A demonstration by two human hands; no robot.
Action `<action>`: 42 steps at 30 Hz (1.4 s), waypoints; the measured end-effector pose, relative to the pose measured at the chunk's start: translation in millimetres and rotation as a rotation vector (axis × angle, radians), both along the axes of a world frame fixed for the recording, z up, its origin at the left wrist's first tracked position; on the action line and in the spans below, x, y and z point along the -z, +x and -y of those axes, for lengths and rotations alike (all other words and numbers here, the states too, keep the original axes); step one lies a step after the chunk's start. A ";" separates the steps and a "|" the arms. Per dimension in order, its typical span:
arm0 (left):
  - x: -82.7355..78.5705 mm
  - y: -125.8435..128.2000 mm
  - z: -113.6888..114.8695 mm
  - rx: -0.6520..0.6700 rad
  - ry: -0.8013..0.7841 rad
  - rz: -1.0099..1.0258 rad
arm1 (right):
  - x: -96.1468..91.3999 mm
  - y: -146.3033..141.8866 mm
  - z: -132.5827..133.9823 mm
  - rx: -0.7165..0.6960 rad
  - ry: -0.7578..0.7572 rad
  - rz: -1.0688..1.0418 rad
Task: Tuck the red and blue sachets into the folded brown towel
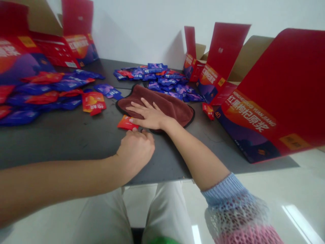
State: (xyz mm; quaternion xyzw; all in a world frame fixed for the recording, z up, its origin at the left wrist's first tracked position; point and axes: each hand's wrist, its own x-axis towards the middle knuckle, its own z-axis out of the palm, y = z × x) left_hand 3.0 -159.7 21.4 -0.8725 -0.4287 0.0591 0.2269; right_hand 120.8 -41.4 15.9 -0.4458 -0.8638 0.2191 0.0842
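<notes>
Near the front edge of the grey surface (96,139), both hands work at a brown cloth (176,108) and a red packet (125,122). The cloth lies spread out with its dark-edged border showing; the packet lies just beside its near left side.

Right hand (150,117): palm down on the cloth, fingers spread, thumb reaching over the packet. Left hand (137,147): curled into a loose fist just below, fingertips at the packet's near right corner. Whether those fingertips pinch the packet cannot be told, since the knuckles hide them. The two hands are close together, on separate jobs.

Step in hand, as judged: steadying cloth and packet with the right hand while the left attends to the packet's corner; wiping the packet is a likely purpose. The next move calls for a secure hold on that corner and light thumb pressure, so that the packet does not slide or crease.

Supply and boxes: mixed blue and red packets form a left pile (48,89) and a back pile (154,73). Open boxes stand on both sides, the nearest being the large red box (266,125) at right.
</notes>
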 end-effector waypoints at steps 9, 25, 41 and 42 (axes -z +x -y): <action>-1.6 0.0 3.1 -0.023 0.020 0.009 | -7.0 -4.6 8.8 -0.179 0.039 -0.053; -3.1 0.9 -5.3 0.156 -0.051 0.017 | -8.1 17.5 -0.4 0.027 -0.195 -0.548; 8.8 -5.6 -3.7 0.051 0.040 0.278 | -10.8 44.7 -7.3 0.163 -0.367 -0.503; 6.9 -6.9 -5.3 0.025 0.037 0.302 | -8.1 46.6 -8.5 0.178 -0.366 -0.548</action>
